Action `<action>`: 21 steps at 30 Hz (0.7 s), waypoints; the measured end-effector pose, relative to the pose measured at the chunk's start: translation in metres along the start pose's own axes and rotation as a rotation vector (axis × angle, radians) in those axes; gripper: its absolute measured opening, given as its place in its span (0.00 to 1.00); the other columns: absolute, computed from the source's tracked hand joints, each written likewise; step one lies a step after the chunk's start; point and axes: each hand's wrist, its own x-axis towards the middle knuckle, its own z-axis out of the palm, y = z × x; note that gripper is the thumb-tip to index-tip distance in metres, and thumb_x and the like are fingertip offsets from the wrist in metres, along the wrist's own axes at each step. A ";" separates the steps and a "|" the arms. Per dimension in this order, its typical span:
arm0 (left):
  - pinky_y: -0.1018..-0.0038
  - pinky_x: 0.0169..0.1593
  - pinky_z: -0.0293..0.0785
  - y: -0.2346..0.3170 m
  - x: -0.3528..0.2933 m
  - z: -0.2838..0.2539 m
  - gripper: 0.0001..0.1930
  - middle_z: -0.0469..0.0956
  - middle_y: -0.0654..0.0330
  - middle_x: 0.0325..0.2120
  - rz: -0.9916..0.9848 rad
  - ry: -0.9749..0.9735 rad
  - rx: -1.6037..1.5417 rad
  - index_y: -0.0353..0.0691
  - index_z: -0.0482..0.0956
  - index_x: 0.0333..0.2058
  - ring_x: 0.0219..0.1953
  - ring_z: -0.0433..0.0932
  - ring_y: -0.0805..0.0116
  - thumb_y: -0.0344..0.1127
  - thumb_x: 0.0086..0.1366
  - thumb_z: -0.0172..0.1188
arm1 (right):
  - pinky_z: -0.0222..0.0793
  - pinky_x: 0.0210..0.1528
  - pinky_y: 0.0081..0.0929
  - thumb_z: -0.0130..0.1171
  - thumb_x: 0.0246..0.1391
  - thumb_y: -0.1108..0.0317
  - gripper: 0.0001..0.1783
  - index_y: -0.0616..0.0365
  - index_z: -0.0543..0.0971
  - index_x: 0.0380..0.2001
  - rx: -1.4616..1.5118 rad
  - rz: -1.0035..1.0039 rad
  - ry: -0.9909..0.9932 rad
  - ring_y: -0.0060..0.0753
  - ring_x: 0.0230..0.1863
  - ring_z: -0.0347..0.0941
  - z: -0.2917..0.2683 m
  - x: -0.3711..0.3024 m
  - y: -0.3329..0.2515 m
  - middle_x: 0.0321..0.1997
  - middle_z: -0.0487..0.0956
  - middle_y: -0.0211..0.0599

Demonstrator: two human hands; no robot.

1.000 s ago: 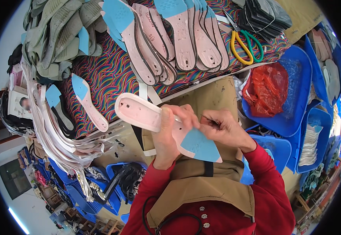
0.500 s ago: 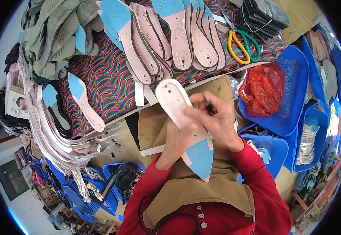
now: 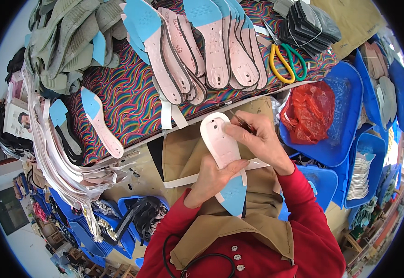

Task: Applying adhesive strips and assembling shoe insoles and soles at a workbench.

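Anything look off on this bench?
Two white strips lie splayed at the front edge of the patterned bench cover, out of line with the stacked pink insoles above. Grey soles sit jumbled, upper left. No spill visible.

You have bright, even light here, with soft shadows on the table (image 3: 132, 104). Off its near right corner, the red plastic bag (image 3: 309, 111) glints; along its left edge, the white strips (image 3: 56, 160) shine. Glare whitens your far right, lines bow toward the rim, and black fills the view's corners.
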 end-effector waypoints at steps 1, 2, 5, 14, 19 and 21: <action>0.78 0.29 0.73 -0.001 0.000 0.002 0.13 0.80 0.57 0.27 -0.002 -0.005 0.025 0.29 0.77 0.39 0.26 0.77 0.71 0.24 0.54 0.67 | 0.50 0.20 0.17 0.60 0.57 0.68 0.16 0.65 0.74 0.18 -0.039 -0.022 0.000 0.15 0.18 0.53 -0.003 0.001 0.001 0.15 0.65 0.23; 0.78 0.29 0.73 -0.001 0.001 0.003 0.13 0.80 0.57 0.27 -0.002 -0.011 0.052 0.29 0.77 0.39 0.26 0.77 0.71 0.24 0.54 0.67 | 0.50 0.20 0.17 0.60 0.57 0.68 0.17 0.65 0.74 0.17 -0.076 -0.046 0.001 0.15 0.18 0.52 -0.006 0.002 0.003 0.15 0.64 0.23; 0.77 0.29 0.72 -0.002 0.000 0.004 0.13 0.80 0.57 0.27 0.001 -0.020 0.109 0.29 0.76 0.38 0.26 0.76 0.70 0.24 0.54 0.67 | 0.50 0.20 0.18 0.61 0.56 0.67 0.18 0.65 0.73 0.16 -0.150 -0.098 0.003 0.15 0.19 0.51 -0.013 0.006 0.005 0.15 0.63 0.23; 0.75 0.22 0.67 -0.014 0.003 0.009 0.06 0.79 0.58 0.19 0.248 0.096 0.207 0.30 0.80 0.28 0.18 0.73 0.68 0.27 0.56 0.66 | 0.47 0.22 0.15 0.63 0.53 0.71 0.17 0.58 0.71 0.14 -0.311 -0.097 -0.002 0.14 0.20 0.50 -0.010 0.000 -0.001 0.15 0.60 0.19; 0.76 0.29 0.72 -0.008 -0.003 0.007 0.13 0.79 0.56 0.27 0.179 0.084 0.249 0.28 0.76 0.38 0.25 0.76 0.68 0.26 0.55 0.66 | 0.47 0.21 0.16 0.64 0.53 0.70 0.16 0.61 0.71 0.15 0.051 -0.043 0.003 0.15 0.19 0.50 -0.006 0.002 0.002 0.16 0.62 0.20; 0.76 0.29 0.72 -0.002 -0.004 0.006 0.12 0.79 0.56 0.27 0.138 0.079 0.204 0.28 0.76 0.38 0.25 0.76 0.68 0.27 0.56 0.64 | 0.48 0.20 0.16 0.64 0.53 0.70 0.16 0.61 0.72 0.16 0.090 -0.017 0.021 0.14 0.19 0.50 -0.003 0.000 0.005 0.16 0.63 0.21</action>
